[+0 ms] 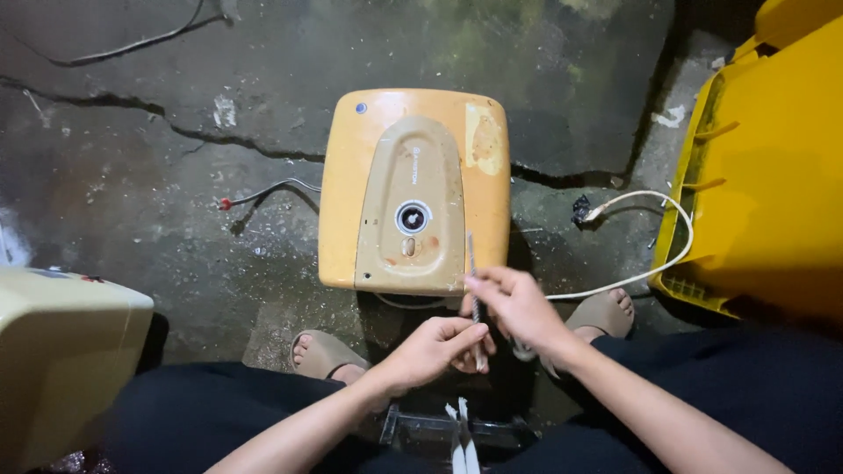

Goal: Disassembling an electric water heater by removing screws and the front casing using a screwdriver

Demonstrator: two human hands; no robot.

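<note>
An old yellowed square water heater (369, 140) lies flat on the cracked concrete floor, its raised tan front cover (413, 175) with a round dial (412, 217) facing up. Just below its near edge, my right hand (518, 305) pinches the upper part of a thin metal screwdriver (472, 263). My left hand (432, 349) is closed around the screwdriver's lower end. The shaft points up over the heater's lower right corner. Both hands sit above my knees in dark trousers.
A white power cord (650, 263) loops from the heater's right side toward a big yellow plastic bin (773, 175). A thin wire with a red tip (263, 193) lies left of the heater. Another cream appliance (61, 351) stands at the left. My sandalled feet (325, 351) rest near the heater.
</note>
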